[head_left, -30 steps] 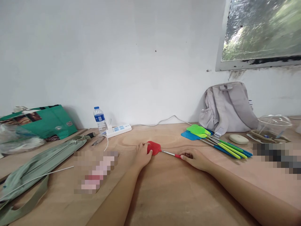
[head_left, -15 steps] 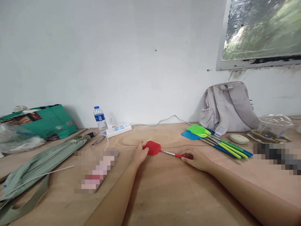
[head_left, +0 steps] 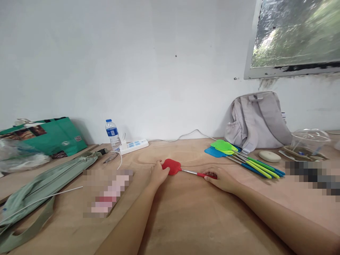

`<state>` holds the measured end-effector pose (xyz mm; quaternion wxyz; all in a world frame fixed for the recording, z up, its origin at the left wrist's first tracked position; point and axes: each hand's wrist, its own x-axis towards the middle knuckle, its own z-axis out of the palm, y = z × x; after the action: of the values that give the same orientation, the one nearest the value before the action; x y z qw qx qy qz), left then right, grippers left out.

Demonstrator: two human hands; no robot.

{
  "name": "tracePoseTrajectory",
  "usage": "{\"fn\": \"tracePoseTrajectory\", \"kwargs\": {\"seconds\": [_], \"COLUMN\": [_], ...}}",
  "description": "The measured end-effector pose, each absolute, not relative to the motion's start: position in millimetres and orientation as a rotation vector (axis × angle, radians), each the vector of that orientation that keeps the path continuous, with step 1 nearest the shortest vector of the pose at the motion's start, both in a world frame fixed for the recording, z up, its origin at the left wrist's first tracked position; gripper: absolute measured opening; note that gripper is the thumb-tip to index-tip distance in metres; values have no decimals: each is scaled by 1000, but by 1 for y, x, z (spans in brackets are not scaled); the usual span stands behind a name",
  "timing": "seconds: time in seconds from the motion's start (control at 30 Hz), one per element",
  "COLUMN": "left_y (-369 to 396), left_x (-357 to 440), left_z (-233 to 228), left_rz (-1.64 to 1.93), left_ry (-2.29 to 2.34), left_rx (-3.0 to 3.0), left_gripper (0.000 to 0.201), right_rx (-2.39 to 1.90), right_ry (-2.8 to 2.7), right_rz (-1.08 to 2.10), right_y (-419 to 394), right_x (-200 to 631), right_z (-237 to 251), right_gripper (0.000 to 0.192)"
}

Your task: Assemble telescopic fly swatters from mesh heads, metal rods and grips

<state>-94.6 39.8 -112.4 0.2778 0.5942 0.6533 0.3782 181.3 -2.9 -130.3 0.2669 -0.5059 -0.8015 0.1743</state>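
Observation:
A red fly swatter (head_left: 172, 166) with a metal shaft lies low over the wooden table between my two hands. My left hand (head_left: 159, 172) is closed on the left edge of its flat head, thumb on top. The red handle at the other end is gripped by my right hand (head_left: 218, 178), whose fingers curl round it and hide its tip. To the right of that hand rests a pile of several fly swatters, with green heads (head_left: 224, 146) and a blue head (head_left: 214, 152), handles pointing toward the lower right.
Behind the pile a grey backpack (head_left: 262, 120) leans on the wall, near a cream oval case (head_left: 269, 156) and a clear plastic bowl (head_left: 310, 140). On the left are a water bottle (head_left: 112, 136), a power strip (head_left: 134, 146), a pixelated flat object (head_left: 111, 194), a sage-green bag (head_left: 50, 187) and a green bag (head_left: 58, 136).
Hardly anything differs. My left thumb reaches slightly further over the red swatter head; both hands keep their hold.

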Motion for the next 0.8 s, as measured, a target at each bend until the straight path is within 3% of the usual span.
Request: {"fn": "tracePoseTrajectory", "kwargs": {"seconds": [0.23,0.47,0.63,0.8], "left_y": [44,51,44,32], "left_x": [-103,-113,-114,-115], "left_z": [-110,-111,-108,-105], "left_rz": [1102,1306,1132,949], "left_ry": [1514,1264,956,912], "left_rx": [1366,1177,1056,1025], "left_gripper": [59,47,32,38], "right_rx": [-1314,-1314,-1263,-1240], "right_ry": [-2153,-2125,-2114,-2130], "right_rz": [442,416,408,409], "right_y": [-4,-4,-6,-5], "right_x": [180,181,182,186], "right_z": [-130,-128,-125,-125], "right_gripper": [28,27,27,25]}}
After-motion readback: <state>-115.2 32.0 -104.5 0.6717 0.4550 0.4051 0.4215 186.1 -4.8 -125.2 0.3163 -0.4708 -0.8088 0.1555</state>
